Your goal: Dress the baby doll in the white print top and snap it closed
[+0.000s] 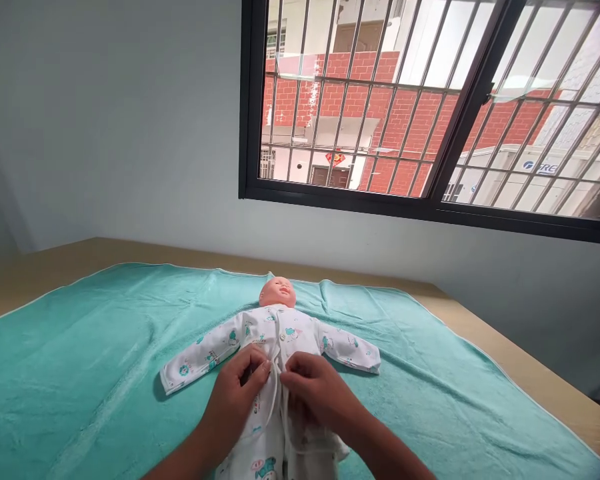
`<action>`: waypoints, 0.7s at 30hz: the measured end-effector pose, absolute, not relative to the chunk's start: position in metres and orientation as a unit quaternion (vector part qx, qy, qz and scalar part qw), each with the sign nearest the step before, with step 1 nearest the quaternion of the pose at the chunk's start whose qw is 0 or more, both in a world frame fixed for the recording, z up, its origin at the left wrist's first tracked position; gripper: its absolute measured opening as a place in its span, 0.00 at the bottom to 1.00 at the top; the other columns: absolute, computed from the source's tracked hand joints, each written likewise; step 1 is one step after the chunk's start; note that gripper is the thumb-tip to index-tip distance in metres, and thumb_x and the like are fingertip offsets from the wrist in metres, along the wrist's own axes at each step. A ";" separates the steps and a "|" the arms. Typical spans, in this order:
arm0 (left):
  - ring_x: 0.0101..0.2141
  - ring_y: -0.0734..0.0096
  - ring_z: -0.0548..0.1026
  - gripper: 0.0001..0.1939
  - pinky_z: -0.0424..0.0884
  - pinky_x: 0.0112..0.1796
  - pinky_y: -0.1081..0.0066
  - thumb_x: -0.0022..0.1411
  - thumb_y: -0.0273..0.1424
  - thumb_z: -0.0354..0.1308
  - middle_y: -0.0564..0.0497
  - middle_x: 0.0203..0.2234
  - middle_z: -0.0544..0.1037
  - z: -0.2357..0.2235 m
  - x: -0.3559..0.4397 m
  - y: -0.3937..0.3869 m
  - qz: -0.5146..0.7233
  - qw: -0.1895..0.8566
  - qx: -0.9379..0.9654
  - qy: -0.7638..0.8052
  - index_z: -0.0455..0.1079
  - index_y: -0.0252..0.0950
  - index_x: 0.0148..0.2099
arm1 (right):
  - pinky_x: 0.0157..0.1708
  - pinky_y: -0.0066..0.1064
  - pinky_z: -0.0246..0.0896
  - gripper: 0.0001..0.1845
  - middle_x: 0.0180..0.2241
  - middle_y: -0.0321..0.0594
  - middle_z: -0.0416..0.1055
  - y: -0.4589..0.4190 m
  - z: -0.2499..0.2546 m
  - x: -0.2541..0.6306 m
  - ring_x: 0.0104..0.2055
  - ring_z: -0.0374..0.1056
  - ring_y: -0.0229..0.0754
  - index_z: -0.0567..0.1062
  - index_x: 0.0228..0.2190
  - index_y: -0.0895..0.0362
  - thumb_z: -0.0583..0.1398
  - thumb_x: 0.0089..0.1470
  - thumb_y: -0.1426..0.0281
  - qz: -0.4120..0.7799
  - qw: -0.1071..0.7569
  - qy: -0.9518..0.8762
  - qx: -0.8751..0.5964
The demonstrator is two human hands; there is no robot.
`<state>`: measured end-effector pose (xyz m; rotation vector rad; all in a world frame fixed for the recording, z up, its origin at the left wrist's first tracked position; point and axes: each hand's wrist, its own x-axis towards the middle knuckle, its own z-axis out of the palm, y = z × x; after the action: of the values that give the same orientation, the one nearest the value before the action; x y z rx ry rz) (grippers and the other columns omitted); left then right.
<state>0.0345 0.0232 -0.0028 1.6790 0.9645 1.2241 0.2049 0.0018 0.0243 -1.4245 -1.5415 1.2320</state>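
A baby doll [278,292] lies on its back on a teal towel [80,373], dressed in a white printed romper [280,333] with both sleeves spread out sideways. My left hand [237,393] and my right hand [316,393] rest on the doll's belly, close together. Both have their fingers curled and pinched on the romper's front opening, where thin white ties [276,363] run down the middle. The doll's legs are hidden under my hands and forearms.
The towel covers most of a light wooden table [530,373] that stands against a pale wall. A black-framed barred window [430,107] sits above the table's far right, with red brick buildings outside. The table's right edge runs diagonally near the towel's edge.
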 end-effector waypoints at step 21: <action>0.18 0.79 0.58 0.19 0.52 0.21 0.76 0.59 0.44 0.57 0.58 0.15 0.63 0.015 0.041 0.013 0.414 0.615 0.582 0.335 0.60 0.37 0.26 | 0.12 0.22 0.49 0.17 0.15 0.29 0.62 0.000 0.014 0.205 0.13 0.55 0.30 0.68 0.23 0.57 0.65 0.49 0.58 0.677 0.447 -0.453 -0.370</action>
<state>0.0409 0.0127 0.0150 1.3405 0.7723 0.9541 0.2046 0.0002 0.0145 -0.9158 -1.1206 1.6771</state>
